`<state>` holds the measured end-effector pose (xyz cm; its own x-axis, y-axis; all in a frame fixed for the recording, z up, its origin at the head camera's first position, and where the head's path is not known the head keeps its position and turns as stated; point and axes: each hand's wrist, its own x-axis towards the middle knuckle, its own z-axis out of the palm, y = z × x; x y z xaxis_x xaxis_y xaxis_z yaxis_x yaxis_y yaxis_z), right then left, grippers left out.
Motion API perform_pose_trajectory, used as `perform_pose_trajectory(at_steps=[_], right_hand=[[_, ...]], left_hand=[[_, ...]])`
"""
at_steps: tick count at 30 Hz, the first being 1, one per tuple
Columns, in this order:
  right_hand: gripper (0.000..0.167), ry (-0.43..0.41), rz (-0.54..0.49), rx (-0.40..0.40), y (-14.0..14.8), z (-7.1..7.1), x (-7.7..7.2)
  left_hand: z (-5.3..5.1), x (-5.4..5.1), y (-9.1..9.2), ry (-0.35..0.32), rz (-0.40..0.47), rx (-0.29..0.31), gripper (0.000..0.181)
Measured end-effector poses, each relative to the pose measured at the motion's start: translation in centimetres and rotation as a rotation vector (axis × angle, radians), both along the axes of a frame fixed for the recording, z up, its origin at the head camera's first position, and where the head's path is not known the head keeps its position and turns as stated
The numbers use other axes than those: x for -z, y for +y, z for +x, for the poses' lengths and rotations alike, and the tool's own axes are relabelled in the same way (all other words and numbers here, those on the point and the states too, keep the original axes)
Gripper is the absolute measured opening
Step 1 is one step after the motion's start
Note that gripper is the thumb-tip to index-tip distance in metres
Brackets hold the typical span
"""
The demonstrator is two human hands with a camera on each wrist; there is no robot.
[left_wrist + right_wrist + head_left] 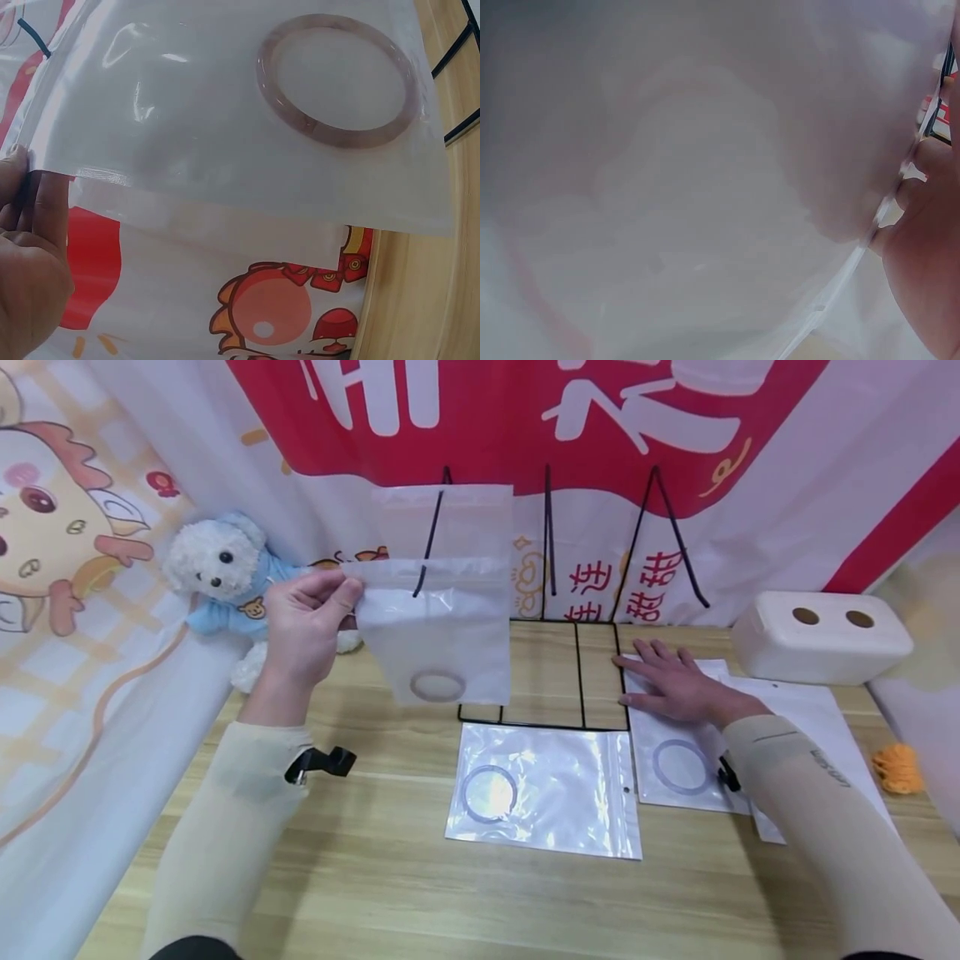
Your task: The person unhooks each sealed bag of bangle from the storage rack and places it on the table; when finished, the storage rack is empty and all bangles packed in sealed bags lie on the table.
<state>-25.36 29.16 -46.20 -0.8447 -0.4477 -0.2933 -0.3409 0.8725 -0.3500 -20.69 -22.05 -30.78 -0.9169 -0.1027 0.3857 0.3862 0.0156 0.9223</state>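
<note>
My left hand [306, 618] pinches the left edge of a translucent zip bag [465, 639] between thumb and fingers. That bag hangs on a black hook of the wire rack [543, 725], in front of another bag [480, 522]. A pinkish ring [337, 136] lies inside the bag, low down, in the left wrist view. My right hand [675, 685] rests with spread fingers on a bag [652, 777] holding a ring [681, 767], its fingertips near the rack's right side. In the right wrist view, blurred film covers most of the picture beside the hand [922, 255].
Another bag [555, 793] with a ring lies flat before the rack. More white bags [810, 710] lie under the right forearm. A white box [817, 639] and an orange bundle [897, 768] are at right, a plush bear [217, 564] at back left, and a printed curtain [480, 418] behind.
</note>
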Motion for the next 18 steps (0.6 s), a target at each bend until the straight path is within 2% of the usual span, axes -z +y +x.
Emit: perform_pose_trajectory(at_steps=[6, 13, 18], right_hand=[[0.084, 0.0, 0.004, 0.001, -0.1, -0.2, 0.1], [0.083, -0.005, -0.002, 0.007, -0.3, -0.2, 0.0], [0.083, -0.004, -0.003, 0.005, -0.3, 0.0, -0.2]], left_hand=[[1.0, 0.0, -0.2, 0.014, 0.029, 0.012, 0.008], [2.3, -0.2, -0.2, 0.034, 0.03, 0.013, 0.024], [3.0, -0.3, -0.4, 0.037, 0.051, 0.031, 0.019]])
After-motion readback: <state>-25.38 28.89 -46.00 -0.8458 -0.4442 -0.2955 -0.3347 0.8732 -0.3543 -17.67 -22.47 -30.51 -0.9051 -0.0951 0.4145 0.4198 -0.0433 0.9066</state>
